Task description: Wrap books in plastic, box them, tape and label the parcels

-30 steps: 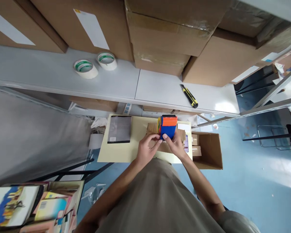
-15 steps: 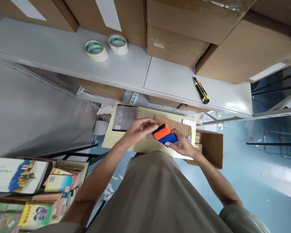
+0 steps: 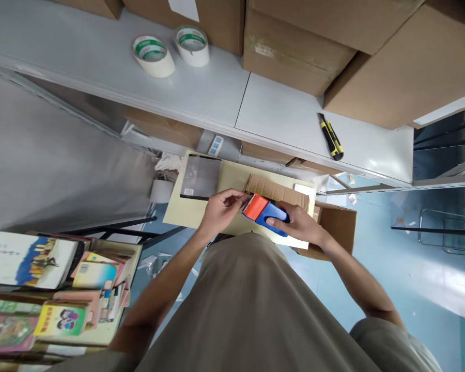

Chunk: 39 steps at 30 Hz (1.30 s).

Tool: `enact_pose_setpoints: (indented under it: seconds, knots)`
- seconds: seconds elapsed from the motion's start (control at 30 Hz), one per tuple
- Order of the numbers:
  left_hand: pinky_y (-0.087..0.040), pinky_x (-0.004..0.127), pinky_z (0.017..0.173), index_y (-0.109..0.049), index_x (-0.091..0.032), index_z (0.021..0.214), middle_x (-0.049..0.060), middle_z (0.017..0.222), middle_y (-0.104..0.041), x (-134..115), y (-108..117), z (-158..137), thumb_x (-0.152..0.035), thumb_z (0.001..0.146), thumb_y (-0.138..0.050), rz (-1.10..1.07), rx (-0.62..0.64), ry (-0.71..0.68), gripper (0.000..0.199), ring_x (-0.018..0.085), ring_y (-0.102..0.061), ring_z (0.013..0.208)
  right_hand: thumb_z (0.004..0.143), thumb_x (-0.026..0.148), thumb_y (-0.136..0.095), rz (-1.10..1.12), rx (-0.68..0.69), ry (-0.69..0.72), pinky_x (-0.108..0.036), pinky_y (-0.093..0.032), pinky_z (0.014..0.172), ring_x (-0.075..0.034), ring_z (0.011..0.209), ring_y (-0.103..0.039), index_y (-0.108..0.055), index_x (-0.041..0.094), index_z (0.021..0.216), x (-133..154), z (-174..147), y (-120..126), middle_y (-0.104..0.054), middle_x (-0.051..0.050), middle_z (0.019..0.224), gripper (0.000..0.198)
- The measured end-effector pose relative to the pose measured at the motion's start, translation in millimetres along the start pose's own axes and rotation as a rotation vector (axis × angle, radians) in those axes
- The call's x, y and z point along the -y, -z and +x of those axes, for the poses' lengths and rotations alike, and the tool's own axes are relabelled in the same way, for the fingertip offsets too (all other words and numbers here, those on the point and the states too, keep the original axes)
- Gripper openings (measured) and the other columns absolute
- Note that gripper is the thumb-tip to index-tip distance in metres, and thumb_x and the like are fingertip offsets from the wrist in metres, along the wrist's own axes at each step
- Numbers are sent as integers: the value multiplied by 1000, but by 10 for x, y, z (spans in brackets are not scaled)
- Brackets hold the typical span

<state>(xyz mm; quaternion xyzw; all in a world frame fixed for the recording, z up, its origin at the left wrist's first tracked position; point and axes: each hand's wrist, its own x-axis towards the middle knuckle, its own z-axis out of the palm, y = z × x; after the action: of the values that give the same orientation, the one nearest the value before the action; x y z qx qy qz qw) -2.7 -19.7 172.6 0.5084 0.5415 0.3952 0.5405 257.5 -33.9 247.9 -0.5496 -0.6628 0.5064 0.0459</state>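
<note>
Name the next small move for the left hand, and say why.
The left hand should probably ease slightly away from the boxy orange-and-blue plastic tool: its fingertips sit beside the toothed orange end, while the right hand grips the blue end.

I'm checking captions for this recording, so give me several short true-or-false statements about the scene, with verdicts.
1. The right hand holds an orange-and-blue toothed tool. True.
2. The tool's toothed edge faces the right hand. False: it faces the left hand.
3. Two tape rolls and a utility knife lie on the shelf. True.
4. The tape rolls are stacked. False: they sit side by side.
</note>
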Motion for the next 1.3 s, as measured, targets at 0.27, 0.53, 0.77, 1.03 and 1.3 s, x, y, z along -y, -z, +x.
enact_pose_setpoints:
  seconds: [0.27, 0.53, 0.77, 1.03, 1.3]
  knots:
    - [-57, 32, 72, -81, -21, 91, 5, 85, -80, 348, 6, -56, -67, 87, -82, -63, -174, 83, 46, 21, -71, 77, 97, 83, -66, -227, 118, -111, -33, -36, 55, -20, 61, -62, -64, 24, 84, 188, -216, 473, -69, -3, 71, 60]
    - [-49, 31, 65, -79, -21, 87, 7, 83, -78, 907, 90, 346, -75, 71, -87, -199, -124, 228, 57, 19, -64, 74, 96, 85, -65, -188, 119, -249, -32, -41, 53, -18, 56, -63, -67, 24, 81, 330, -349, 738, -69, -3, 66, 63]
    - [-39, 28, 58, -74, -20, 80, 4, 76, -70, 1165, -7, 452, -78, 61, -88, -289, -130, 309, 63, 13, -50, 63, 91, 91, -66, -186, 71, -253, -31, -39, 54, -18, 55, -63, -65, 24, 77, 551, -78, 601, -66, -1, 62, 68]
    - [-35, 27, 55, -74, -19, 79, 0, 67, -64, 1390, -202, 479, -70, 71, -86, -337, -121, 386, 53, 11, -44, 57, 93, 92, -62, -257, 92, -212, -32, -37, 56, -18, 56, -61, -62, 24, 70, 704, 265, 538, -62, -1, 58, 72]
    - [-46, 27, 67, -75, -20, 83, 1, 74, -71, 1429, -398, 508, -52, 86, -81, -260, -142, 366, 33, 14, -60, 69, 93, 91, -64, -277, 104, -295, -33, -37, 56, -18, 56, -61, -63, 24, 72, 677, 381, 483, -64, -3, 60, 70]
